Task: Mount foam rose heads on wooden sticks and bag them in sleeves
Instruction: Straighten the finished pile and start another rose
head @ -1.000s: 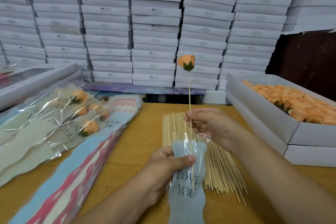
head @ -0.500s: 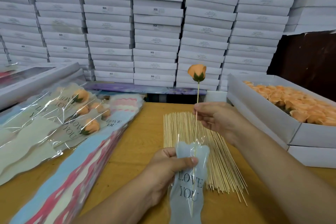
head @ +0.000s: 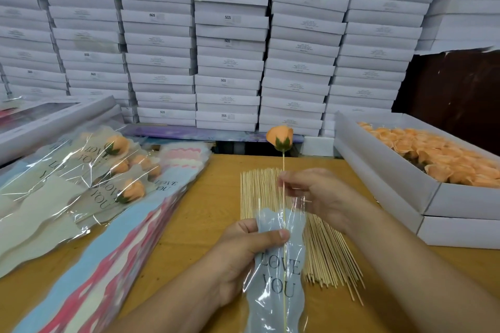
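An orange foam rose head (head: 280, 137) sits on top of a thin wooden stick (head: 283, 167) held upright over the table. My right hand (head: 319, 194) pinches the stick a little below the head. The stick's lower part runs down inside a pale blue "LOVE YOU" sleeve (head: 278, 273), which my left hand (head: 243, 254) grips near its top with the thumb across the front. A bundle of bare sticks (head: 324, 259) lies on the table behind the sleeve.
Bagged roses (head: 108, 176) lie piled at the left over a stack of flat sleeves (head: 89, 273). An open white box of orange rose heads (head: 438, 159) stands at the right. Stacked white boxes (head: 230, 35) wall off the back of the wooden table (head: 205, 211).
The stick has slid deeper into the sleeve, so the rose head is lower. My right hand has followed it down and my left hand keeps its grip on the sleeve.
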